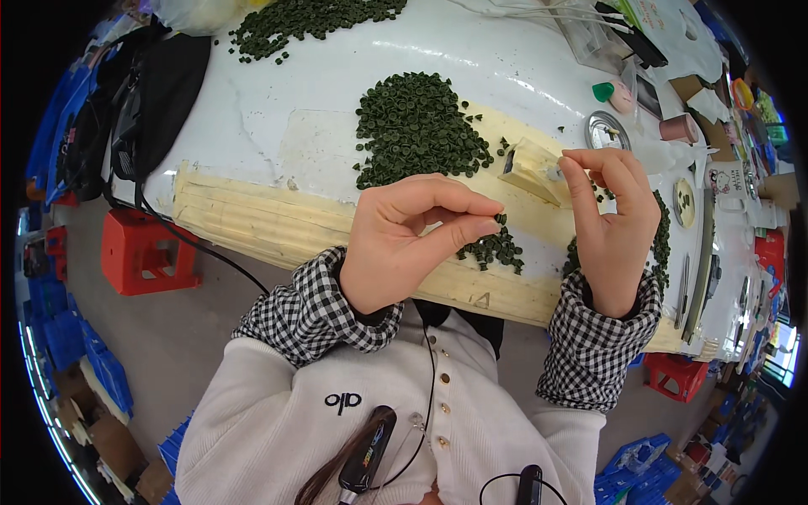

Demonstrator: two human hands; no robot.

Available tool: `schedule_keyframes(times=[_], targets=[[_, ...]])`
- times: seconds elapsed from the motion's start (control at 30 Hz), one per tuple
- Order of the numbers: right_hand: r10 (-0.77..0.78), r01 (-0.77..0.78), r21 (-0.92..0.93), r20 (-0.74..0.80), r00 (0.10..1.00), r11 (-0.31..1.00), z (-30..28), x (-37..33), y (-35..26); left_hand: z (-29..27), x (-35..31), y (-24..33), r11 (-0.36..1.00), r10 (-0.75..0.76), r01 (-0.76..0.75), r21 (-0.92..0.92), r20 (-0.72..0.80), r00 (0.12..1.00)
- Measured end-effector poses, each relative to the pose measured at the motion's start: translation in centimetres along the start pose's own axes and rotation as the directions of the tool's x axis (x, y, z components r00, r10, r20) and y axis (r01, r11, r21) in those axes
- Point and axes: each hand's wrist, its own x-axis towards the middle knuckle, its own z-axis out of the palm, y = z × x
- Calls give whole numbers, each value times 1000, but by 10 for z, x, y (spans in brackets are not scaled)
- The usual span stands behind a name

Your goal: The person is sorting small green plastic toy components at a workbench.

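My left hand (404, 240) is closed in a pinch, with a small dark green piece (502, 219) between thumb and index fingertip. Below those fingertips lies a small heap of similar green pieces (498, 251). My right hand (619, 227) also pinches, thumb against index finger, beside a wedge-shaped block wrapped in yellowish tape (532, 172). What its fingertips hold, if anything, is too small to make out. Beyond my left hand spreads a large pile of small round green pieces (417, 126). More green pieces (662, 240) lie to the right, partly behind my right hand.
The white table (278, 93) has yellowish tape (252, 210) along its near edge. Another green pile (311, 25) lies at the far side. A round metal tin (606, 130) and a shallow dish (684, 202) stand right. A black bag (168, 101) sits left, above a red stool (143, 252).
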Motion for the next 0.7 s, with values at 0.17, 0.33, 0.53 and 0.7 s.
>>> schedule_keyframes(times=[0.17, 0.33, 0.53, 0.7], targets=[[-34, 87, 194, -262, 964, 977, -16, -10, -30, 0, 0, 2, 1000, -29, 29, -2, 10, 1000], [-36, 3, 566, 47, 998, 824, -4, -20, -32, 1, 0, 3, 999, -49, 49, 7, 21, 999], [15, -94, 671, 123, 992, 735, 3, -22, -37, 0, 0, 3, 999, -45, 45, 1, 30, 999], [-50, -20, 581, 105, 993, 814, 4, -21, -33, 0, 0, 2, 999, -46, 46, -11, 31, 998]])
